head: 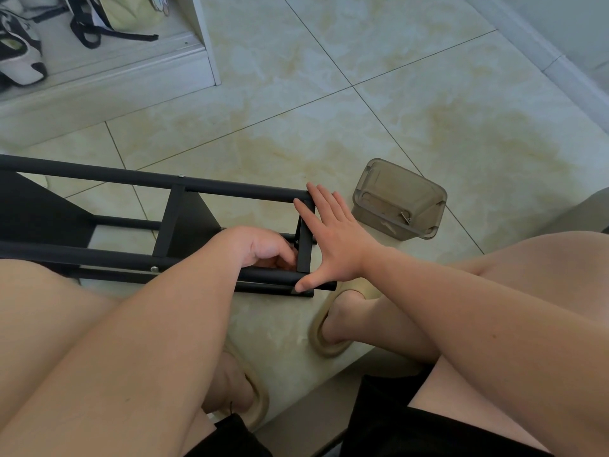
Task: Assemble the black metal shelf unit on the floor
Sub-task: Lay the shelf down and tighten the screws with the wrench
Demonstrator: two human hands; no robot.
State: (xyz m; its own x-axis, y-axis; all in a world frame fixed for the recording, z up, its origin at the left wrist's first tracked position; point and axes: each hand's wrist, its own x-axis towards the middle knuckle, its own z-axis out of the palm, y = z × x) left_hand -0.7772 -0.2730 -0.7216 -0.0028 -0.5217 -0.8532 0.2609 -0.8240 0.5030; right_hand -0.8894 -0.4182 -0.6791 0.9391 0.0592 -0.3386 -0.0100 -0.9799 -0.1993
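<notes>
Flatly, right hand (333,239) splays on the matte tubular frame (230,189) — left hand (260,245) curled inside, grip unclear.

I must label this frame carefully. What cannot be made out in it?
Head view only:
Whatever the left hand works on inside the shelf unit: hidden by its curled fingers.
The shelf unit's far end: cut off by the left edge.
The metal piece in the plastic box: too small to name.
</notes>
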